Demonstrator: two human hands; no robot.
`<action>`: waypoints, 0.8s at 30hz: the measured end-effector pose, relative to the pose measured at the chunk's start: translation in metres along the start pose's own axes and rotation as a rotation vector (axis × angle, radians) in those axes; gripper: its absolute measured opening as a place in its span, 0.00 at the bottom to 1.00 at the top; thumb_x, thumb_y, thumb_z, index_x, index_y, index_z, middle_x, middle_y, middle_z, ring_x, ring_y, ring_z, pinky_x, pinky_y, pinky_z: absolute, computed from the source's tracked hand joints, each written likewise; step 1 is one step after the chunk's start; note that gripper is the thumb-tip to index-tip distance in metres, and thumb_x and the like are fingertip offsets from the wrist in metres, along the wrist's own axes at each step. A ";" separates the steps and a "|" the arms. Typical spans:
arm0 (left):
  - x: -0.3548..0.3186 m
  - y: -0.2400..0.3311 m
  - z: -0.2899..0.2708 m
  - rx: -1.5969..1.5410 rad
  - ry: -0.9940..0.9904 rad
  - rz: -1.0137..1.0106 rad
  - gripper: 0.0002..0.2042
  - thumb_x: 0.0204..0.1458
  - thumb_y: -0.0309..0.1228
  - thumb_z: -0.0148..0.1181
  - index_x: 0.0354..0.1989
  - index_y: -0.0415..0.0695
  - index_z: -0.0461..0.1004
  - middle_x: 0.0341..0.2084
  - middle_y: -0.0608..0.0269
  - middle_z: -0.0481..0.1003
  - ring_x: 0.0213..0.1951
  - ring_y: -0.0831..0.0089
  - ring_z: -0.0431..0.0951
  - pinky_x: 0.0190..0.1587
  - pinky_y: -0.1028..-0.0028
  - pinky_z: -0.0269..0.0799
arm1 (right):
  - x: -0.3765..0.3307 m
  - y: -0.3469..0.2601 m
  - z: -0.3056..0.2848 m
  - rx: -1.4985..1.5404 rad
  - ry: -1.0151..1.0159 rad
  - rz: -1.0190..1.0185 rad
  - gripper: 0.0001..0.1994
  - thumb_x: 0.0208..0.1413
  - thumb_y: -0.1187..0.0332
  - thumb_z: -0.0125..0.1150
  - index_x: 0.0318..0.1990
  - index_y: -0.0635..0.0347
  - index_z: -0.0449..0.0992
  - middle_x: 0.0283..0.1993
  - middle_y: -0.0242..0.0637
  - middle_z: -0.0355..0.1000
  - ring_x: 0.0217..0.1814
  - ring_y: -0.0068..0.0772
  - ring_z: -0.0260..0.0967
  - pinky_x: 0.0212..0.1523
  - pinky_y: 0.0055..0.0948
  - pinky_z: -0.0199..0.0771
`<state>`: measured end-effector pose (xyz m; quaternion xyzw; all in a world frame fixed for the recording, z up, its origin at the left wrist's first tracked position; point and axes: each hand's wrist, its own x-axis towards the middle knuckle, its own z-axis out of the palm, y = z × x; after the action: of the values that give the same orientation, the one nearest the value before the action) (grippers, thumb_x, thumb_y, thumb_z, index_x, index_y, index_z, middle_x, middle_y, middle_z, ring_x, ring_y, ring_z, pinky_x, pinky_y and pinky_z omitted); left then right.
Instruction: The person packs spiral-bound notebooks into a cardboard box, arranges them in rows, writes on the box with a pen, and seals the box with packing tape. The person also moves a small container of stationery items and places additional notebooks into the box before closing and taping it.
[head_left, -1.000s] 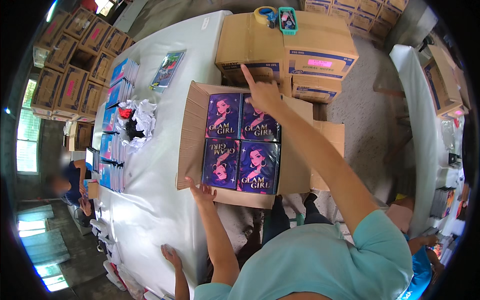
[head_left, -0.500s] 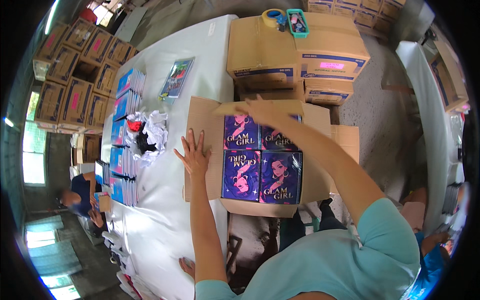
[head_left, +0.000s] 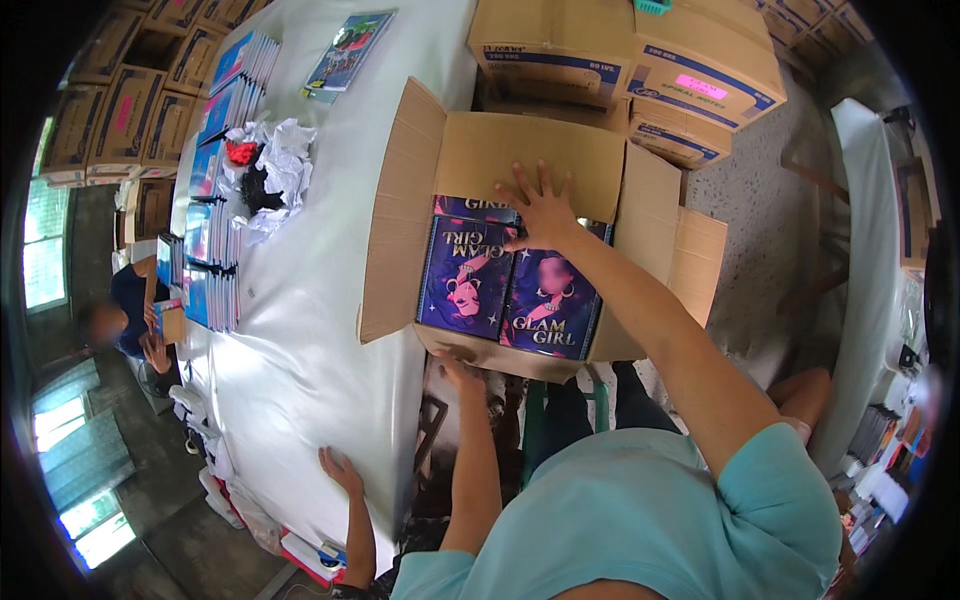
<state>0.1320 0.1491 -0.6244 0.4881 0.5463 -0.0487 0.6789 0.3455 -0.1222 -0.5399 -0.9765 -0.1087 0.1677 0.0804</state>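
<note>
An open cardboard box [head_left: 398, 240] holds several dark purple notebooks [head_left: 465, 275] with pink cartoon figures on their covers. Its far flap [head_left: 530, 150] is folded inward over the back notebooks. My right hand [head_left: 545, 215] presses on that flap with fingers spread, its thumb side over the notebooks. At the box's near left corner, my left hand [head_left: 460, 370] touches the near flap [head_left: 510, 362] from below, fingers stretched out and partly hidden by it. The left and right side flaps stand folded outward.
Closed cartons [head_left: 545, 65] stand beyond the box. On the white-covered table [head_left: 310, 300] lie stacked notebooks [head_left: 215, 235], crumpled paper [head_left: 285, 165] and a booklet [head_left: 347, 55]. Another person's hand [head_left: 342, 470] rests at the table's near edge; a second person [head_left: 130, 310] sits across at left.
The far flap has folded down over the back notebooks, with my right hand now spread on it. My left hand has left the left flap for the near flap. The view has shifted.
</note>
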 end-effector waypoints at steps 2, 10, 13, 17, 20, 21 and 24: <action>0.051 -0.016 -0.041 -0.178 0.223 -0.227 0.44 0.40 0.68 0.52 0.61 0.50 0.56 0.62 0.57 0.53 0.61 0.57 0.53 0.59 0.46 0.42 | -0.001 -0.008 -0.002 0.005 0.043 -0.059 0.55 0.31 0.31 0.60 0.68 0.33 0.41 0.73 0.39 0.25 0.72 0.63 0.22 0.58 0.78 0.31; -0.063 0.002 -0.067 -0.245 -0.231 0.188 0.33 0.53 0.48 0.54 0.62 0.42 0.55 0.59 0.56 0.59 0.60 0.58 0.59 0.59 0.54 0.57 | 0.004 0.006 0.007 -0.051 0.010 -0.019 0.54 0.32 0.30 0.58 0.68 0.33 0.41 0.73 0.39 0.26 0.72 0.64 0.23 0.57 0.78 0.33; -0.127 0.048 -0.049 0.027 -0.471 0.531 0.32 0.56 0.44 0.49 0.65 0.41 0.48 0.63 0.51 0.51 0.64 0.59 0.51 0.62 0.53 0.50 | 0.002 0.002 0.004 -0.067 -0.007 -0.025 0.53 0.33 0.28 0.56 0.68 0.33 0.41 0.73 0.38 0.25 0.72 0.62 0.22 0.59 0.77 0.32; -0.142 0.043 0.079 0.881 -0.323 1.069 0.38 0.54 0.43 0.49 0.68 0.46 0.36 0.68 0.52 0.33 0.69 0.56 0.36 0.65 0.47 0.31 | 0.007 -0.002 0.003 0.008 -0.016 -0.037 0.53 0.35 0.27 0.54 0.69 0.36 0.39 0.73 0.37 0.23 0.73 0.60 0.21 0.60 0.75 0.29; -0.110 0.030 0.123 1.476 -0.158 1.058 0.41 0.51 0.40 0.53 0.68 0.47 0.33 0.68 0.49 0.30 0.68 0.52 0.34 0.63 0.42 0.32 | 0.012 -0.006 0.006 0.115 -0.036 -0.006 0.57 0.33 0.27 0.55 0.69 0.43 0.38 0.73 0.39 0.21 0.72 0.62 0.20 0.60 0.76 0.26; -0.101 0.029 0.133 1.550 -0.127 1.059 0.43 0.50 0.39 0.55 0.68 0.46 0.33 0.68 0.48 0.30 0.68 0.51 0.34 0.62 0.41 0.34 | 0.008 -0.006 0.009 0.147 -0.050 0.000 0.59 0.32 0.27 0.56 0.69 0.46 0.37 0.73 0.40 0.21 0.72 0.63 0.19 0.59 0.76 0.25; -0.090 0.059 0.123 1.729 -0.375 0.921 0.40 0.45 0.34 0.60 0.67 0.46 0.45 0.67 0.48 0.38 0.67 0.51 0.40 0.63 0.48 0.45 | -0.037 -0.027 0.007 -0.046 -0.085 -0.089 0.63 0.27 0.29 0.62 0.69 0.52 0.36 0.72 0.46 0.20 0.72 0.65 0.17 0.59 0.77 0.24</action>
<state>0.2169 0.0489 -0.5265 0.9634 -0.0355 -0.2382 0.1181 0.3038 -0.1041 -0.5292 -0.9643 -0.1593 0.2026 0.0607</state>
